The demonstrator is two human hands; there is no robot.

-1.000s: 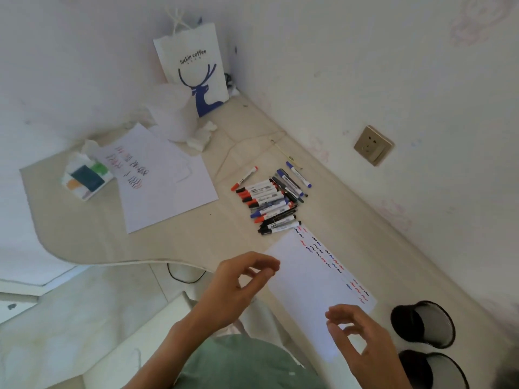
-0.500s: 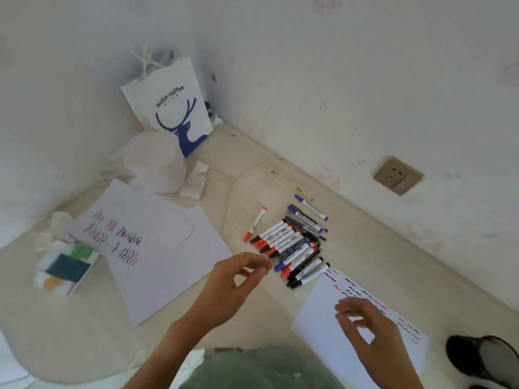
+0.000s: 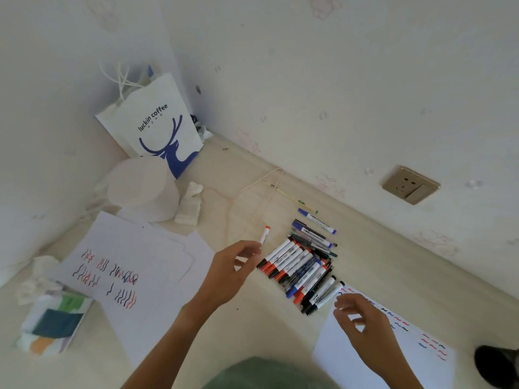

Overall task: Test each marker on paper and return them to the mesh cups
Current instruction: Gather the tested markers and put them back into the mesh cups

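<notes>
At nine o'clock a tissue pack [image 3: 53, 324] lies on the desk [image 3: 174, 341], its print too blurred to read. Beside it, toward the centre, a scribbled sheet [image 3: 134, 273] carries red and dark squiggles. At eleven o'clock a paper bag [image 3: 153, 127] stands in the corner behind a white roll [image 3: 143, 189]. The left hand [image 3: 227, 273] reaches toward one o'clock, fingers loosely curled; its fingertips hide the lower end of a lone red-capped marker [image 3: 264, 235], and whether they touch it cannot be told. The marker pile [image 3: 303, 265] lies at the centre. The right hand [image 3: 362, 324], blurred, hovers over the test paper [image 3: 421, 357] at five o'clock, fingers bent and holding nothing. A mesh cup [image 3: 497, 366] is cut off at four o'clock.
</notes>
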